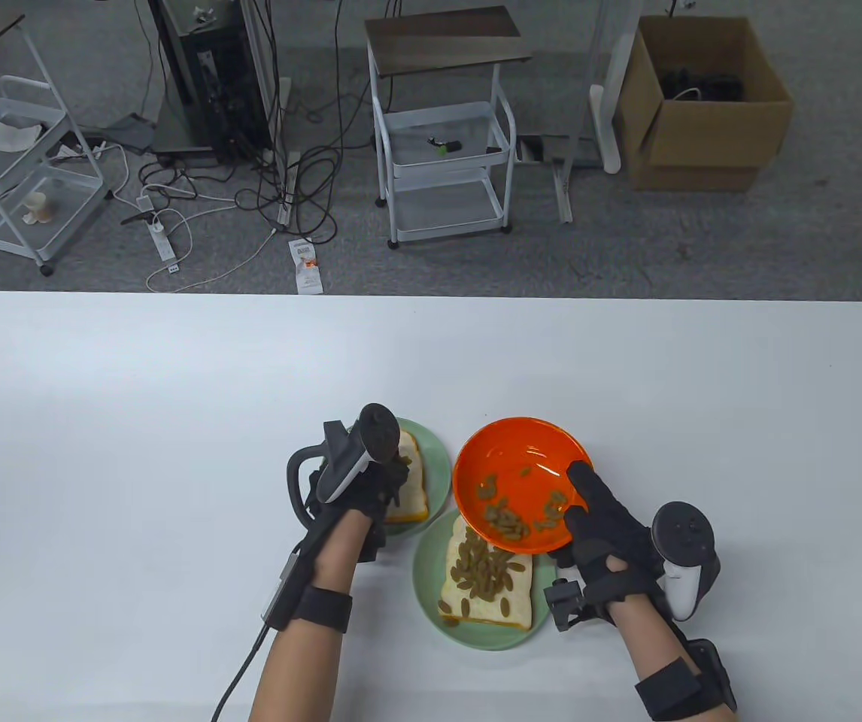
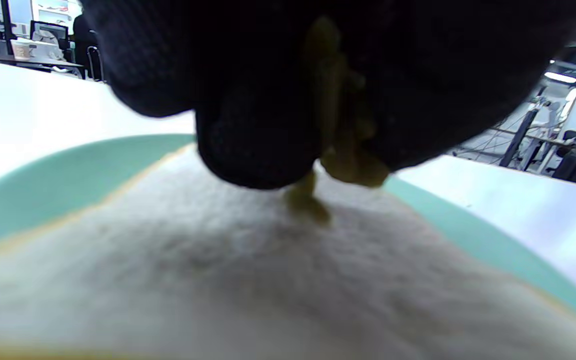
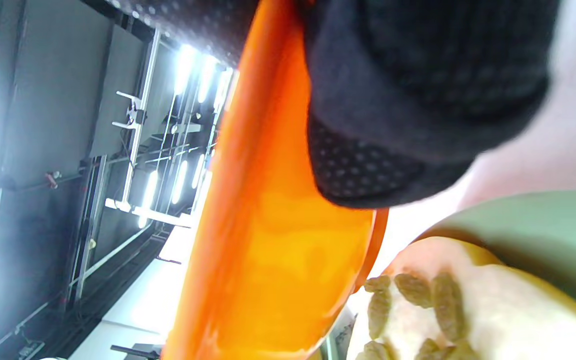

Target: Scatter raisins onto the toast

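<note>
I read this as mid-sprinkle, two slices in play near the table's front edge, about mid-width.

Right hand grips the glossy orange plastic bowl by its near rim, thumb inside, fingers under. The bowl is tilted toward the front edge so the greenish-brown raisins in the bowl pile at the low lip, directly over the near slice of white toast. That slice lies on a pale green round plate and already carries a dense patch of raisins. The right wrist view confirms the bowl's underside hangs just above that toast, not touching it as far as I can tell.

Left hand hovers over the second slice of white toast on its own pale green plate, just behind and left of the first plate. The left wrist view shows its fingertips bunched in a pinch on a small clump of raisins, one raisin touching or about to touch the bread. So the hand is closed on raisins, not released. This slice looks almost bare.

My guess at the logic: the bowl is kept low and tilted for a short drop, the pinch for control on the far slice. Risk: raisins spilling past the lip onto the table.
</note>
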`<action>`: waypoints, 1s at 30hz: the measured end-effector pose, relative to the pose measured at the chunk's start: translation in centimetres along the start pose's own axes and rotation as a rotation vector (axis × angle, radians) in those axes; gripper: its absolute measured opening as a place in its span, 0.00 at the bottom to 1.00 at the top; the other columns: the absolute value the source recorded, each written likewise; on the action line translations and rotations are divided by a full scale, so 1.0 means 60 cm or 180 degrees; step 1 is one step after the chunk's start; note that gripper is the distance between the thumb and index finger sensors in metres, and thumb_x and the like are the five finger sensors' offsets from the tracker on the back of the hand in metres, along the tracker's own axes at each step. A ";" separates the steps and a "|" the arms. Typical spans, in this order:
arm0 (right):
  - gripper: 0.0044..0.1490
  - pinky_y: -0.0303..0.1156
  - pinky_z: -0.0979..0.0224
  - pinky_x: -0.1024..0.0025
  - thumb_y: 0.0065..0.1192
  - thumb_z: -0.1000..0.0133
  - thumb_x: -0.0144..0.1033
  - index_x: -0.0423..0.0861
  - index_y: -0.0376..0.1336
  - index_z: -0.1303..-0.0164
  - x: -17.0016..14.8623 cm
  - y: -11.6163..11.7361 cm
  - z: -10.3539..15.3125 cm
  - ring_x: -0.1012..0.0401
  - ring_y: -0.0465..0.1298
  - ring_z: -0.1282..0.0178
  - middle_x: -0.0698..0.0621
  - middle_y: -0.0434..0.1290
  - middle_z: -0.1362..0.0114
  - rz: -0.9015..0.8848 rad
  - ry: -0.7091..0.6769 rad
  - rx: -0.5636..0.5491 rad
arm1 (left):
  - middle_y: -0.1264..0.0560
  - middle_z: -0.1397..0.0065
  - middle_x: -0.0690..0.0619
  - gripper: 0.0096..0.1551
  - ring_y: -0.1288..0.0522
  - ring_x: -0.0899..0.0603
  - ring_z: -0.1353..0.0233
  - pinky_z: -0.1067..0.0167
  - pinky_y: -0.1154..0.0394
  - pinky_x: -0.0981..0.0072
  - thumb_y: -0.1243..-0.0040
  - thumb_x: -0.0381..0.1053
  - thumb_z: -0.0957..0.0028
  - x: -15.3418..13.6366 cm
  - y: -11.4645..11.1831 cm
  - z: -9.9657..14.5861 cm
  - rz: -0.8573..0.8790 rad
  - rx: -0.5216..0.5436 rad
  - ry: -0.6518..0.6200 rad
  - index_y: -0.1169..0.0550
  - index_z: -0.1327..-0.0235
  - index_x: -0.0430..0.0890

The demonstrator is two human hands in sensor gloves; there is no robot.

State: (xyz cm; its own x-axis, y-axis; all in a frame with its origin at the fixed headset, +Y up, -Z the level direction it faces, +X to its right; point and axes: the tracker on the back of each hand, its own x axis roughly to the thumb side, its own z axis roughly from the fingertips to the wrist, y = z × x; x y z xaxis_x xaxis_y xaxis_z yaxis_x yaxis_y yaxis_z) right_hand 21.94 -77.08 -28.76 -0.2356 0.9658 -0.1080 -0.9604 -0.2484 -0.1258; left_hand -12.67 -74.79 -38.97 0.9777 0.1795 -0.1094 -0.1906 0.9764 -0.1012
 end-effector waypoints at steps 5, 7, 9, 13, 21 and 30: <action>0.37 0.86 0.74 0.68 0.66 0.47 0.23 0.40 0.62 0.24 0.004 0.004 0.002 0.46 0.86 0.75 0.24 0.65 0.27 -0.0091 0.0002 0.0050 | 0.14 0.44 0.58 0.27 0.09 0.54 0.58 0.54 0.11 0.67 0.19 0.63 0.58 -0.004 -0.009 -0.014 -0.0028 0.0054 0.0016 0.13 0.45 0.60; 0.37 0.86 0.74 0.68 0.66 0.47 0.23 0.41 0.62 0.24 0.008 0.005 0.004 0.46 0.86 0.75 0.25 0.65 0.27 -0.0072 -0.0044 0.0047 | 0.14 0.43 0.58 0.26 0.09 0.54 0.57 0.54 0.12 0.65 0.21 0.63 0.58 -0.004 -0.016 -0.020 -0.0109 0.0038 0.0038 0.14 0.44 0.61; 0.37 0.86 0.74 0.68 0.66 0.47 0.23 0.41 0.62 0.24 0.010 0.006 0.005 0.46 0.86 0.75 0.24 0.65 0.27 -0.0080 -0.0061 0.0042 | 0.13 0.44 0.59 0.24 0.10 0.55 0.58 0.54 0.12 0.65 0.24 0.63 0.56 -0.003 -0.018 -0.024 -0.0264 0.0081 0.0124 0.14 0.45 0.62; 0.37 0.86 0.74 0.68 0.66 0.47 0.23 0.41 0.62 0.24 0.011 0.005 0.005 0.46 0.86 0.75 0.24 0.65 0.27 -0.0121 -0.0063 0.0027 | 0.13 0.44 0.59 0.23 0.10 0.54 0.58 0.54 0.13 0.64 0.26 0.62 0.54 0.001 -0.017 -0.027 -0.0373 0.0256 0.0127 0.14 0.45 0.62; 0.37 0.86 0.74 0.68 0.66 0.47 0.23 0.41 0.62 0.24 0.011 -0.003 0.004 0.46 0.86 0.75 0.24 0.65 0.27 -0.0150 -0.0073 -0.0028 | 0.13 0.40 0.60 0.20 0.09 0.53 0.53 0.50 0.13 0.62 0.28 0.51 0.51 0.000 -0.013 -0.024 -0.0682 0.0318 0.0177 0.14 0.45 0.64; 0.37 0.86 0.74 0.68 0.66 0.47 0.23 0.41 0.63 0.24 0.010 -0.006 0.003 0.46 0.86 0.75 0.24 0.65 0.27 -0.0151 -0.0101 -0.0025 | 0.12 0.44 0.58 0.20 0.09 0.53 0.52 0.49 0.13 0.62 0.21 0.58 0.56 -0.003 0.011 -0.016 -0.0505 -0.0427 0.0146 0.12 0.50 0.61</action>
State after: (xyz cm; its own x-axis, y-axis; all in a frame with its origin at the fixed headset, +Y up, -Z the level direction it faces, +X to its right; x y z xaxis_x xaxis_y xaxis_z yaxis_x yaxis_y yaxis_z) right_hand 22.11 -76.38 -28.59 -0.1946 0.9783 -0.0706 -0.9695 -0.2028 -0.1379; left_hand -13.08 -74.29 -39.99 0.9919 0.0162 -0.1263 -0.0478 0.9667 -0.2513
